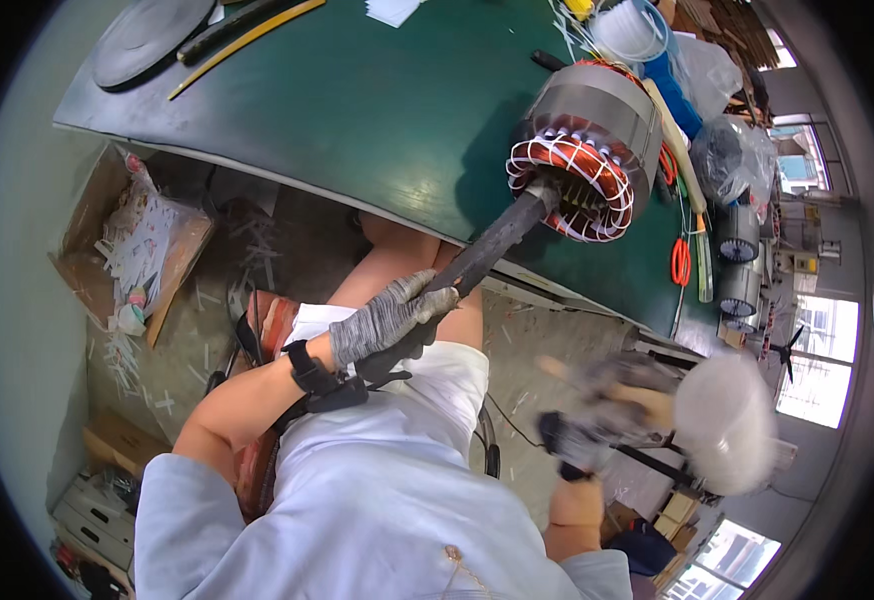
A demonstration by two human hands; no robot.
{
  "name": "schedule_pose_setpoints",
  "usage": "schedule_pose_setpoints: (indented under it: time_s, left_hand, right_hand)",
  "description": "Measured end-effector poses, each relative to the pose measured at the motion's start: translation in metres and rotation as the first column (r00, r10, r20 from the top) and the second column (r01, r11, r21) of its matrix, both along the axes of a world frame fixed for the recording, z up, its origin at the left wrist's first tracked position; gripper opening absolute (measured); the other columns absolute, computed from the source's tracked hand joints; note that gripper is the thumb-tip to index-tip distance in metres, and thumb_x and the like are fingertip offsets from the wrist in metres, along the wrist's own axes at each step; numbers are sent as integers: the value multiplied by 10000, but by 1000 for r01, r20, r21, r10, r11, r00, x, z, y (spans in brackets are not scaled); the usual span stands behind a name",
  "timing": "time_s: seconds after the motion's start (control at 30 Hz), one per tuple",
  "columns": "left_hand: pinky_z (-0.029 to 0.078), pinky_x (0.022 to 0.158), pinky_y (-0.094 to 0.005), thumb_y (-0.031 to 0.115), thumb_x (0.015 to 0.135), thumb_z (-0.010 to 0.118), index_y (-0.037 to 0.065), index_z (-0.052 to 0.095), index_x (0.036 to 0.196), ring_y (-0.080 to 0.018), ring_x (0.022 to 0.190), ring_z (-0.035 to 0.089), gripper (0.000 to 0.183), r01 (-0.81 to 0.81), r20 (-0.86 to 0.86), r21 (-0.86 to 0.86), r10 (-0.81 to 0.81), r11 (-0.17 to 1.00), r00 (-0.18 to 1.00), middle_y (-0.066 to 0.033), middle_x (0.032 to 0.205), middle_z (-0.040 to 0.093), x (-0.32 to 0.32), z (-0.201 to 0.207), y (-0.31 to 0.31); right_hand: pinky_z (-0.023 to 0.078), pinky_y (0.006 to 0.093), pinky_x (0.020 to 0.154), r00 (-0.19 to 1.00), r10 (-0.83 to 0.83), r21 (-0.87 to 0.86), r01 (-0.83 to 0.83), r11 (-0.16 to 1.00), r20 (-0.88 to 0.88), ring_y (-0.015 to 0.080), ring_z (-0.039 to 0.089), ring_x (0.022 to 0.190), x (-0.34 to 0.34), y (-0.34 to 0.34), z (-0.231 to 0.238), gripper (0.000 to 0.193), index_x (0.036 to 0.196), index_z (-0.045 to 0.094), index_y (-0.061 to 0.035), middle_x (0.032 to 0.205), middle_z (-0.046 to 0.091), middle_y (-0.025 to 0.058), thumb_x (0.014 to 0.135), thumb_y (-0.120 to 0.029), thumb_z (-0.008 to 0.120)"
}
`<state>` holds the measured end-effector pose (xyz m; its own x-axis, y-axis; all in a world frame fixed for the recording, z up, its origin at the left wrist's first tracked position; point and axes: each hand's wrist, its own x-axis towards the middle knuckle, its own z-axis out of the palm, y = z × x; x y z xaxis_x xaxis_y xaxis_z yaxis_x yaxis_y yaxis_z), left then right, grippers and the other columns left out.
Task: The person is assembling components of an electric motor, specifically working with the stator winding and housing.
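The left grip point(392, 322), mid-frame, is clamped around a dark bar point(502, 240), whose far end meets the mouth of the copper-wound stator point(597, 110), upper right of the grip. The right grip point(592, 420), blurred, closes about a pale-headed mallet point(722, 425), lower right. The bar crosses the front edge of the green table point(357, 110); open room spreads left of the stator.

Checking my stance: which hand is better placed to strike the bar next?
Probably the right hand: it holds the blurred white-headed mallet, while the left hand holds the dark bar at the stator.
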<state>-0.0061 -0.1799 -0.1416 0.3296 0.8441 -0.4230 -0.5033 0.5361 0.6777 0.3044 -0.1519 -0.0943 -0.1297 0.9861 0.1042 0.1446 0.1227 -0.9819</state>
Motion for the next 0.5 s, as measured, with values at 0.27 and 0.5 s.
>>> schedule_pose_setpoints:
  time_s: [0.27,0.5]
  left_hand:
    - [366,458,-204,318,881,525,82,504,954,-50,514,421,248,-48,-318,198,110,979,942,23,656,455,-16,11,-22]
    - [380,419,-208,355,869,524,87,487,957,-74,474,457,285,-116,-12,-52,116,992,993,7,611,468,-31,6,-13]
  right_hand:
    - [429,286,562,897,-68,145,4,989,438,199,528,682,-73,15,49,450,1066,486,-29,783,565,43,841,-412,556]
    - [447,280,643,766,188,-95,-165,982,615,216,544,688,-101,20,2,335,1041,534,-5,817,595,77,801,-228,602]
